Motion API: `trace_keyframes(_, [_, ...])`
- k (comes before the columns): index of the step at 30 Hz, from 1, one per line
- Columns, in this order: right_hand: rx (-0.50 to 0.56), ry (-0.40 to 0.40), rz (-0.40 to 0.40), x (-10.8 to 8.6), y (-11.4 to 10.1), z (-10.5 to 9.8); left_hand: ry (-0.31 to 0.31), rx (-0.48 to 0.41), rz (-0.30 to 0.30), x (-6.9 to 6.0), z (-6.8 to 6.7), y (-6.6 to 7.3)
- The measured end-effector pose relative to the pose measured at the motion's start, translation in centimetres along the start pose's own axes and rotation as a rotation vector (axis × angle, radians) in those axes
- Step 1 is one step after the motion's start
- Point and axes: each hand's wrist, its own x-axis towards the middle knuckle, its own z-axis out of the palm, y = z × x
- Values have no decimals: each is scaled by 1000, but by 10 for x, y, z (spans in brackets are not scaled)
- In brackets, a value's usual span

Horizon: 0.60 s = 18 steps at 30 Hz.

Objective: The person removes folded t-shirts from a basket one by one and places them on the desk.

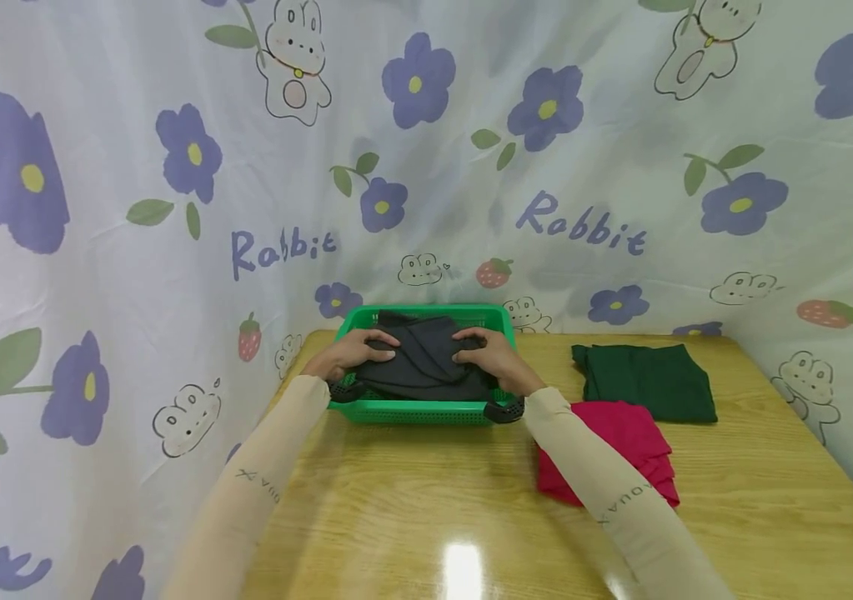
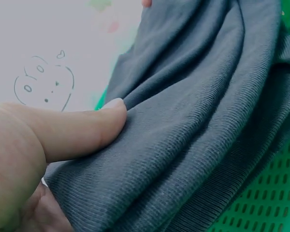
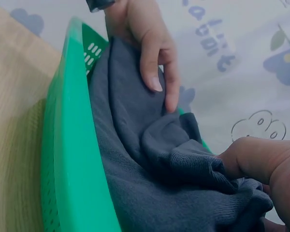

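Observation:
A dark grey knit garment (image 1: 426,360), folded and creased, lies in a green plastic basket (image 1: 414,408). My left hand (image 1: 353,352) grips its left side; in the left wrist view the thumb (image 2: 89,133) presses on top, with fingers partly hidden underneath. On the opposite side my right hand (image 1: 499,358) pinches the garment. The right wrist view shows that thumb against a bunched fold (image 3: 198,162), while the other fingers are mostly hidden by cloth.
The basket stands at the back of a wooden table (image 1: 396,500) and has black handles (image 1: 504,411) at its corners. To its right lie a folded dark green cloth (image 1: 647,382) and a folded red cloth (image 1: 621,437), partly under my right forearm. A printed curtain (image 1: 456,183) hangs behind.

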Motion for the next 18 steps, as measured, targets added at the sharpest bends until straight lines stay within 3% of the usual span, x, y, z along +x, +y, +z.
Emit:
trace_keyframes(8, [2,-22,2,-6,-3,-9,10,-46,8,-3,4,5])
trace_keyframes(18, [-34,10,-21,-13,-9,-21,19,-42,46,-5,13,14])
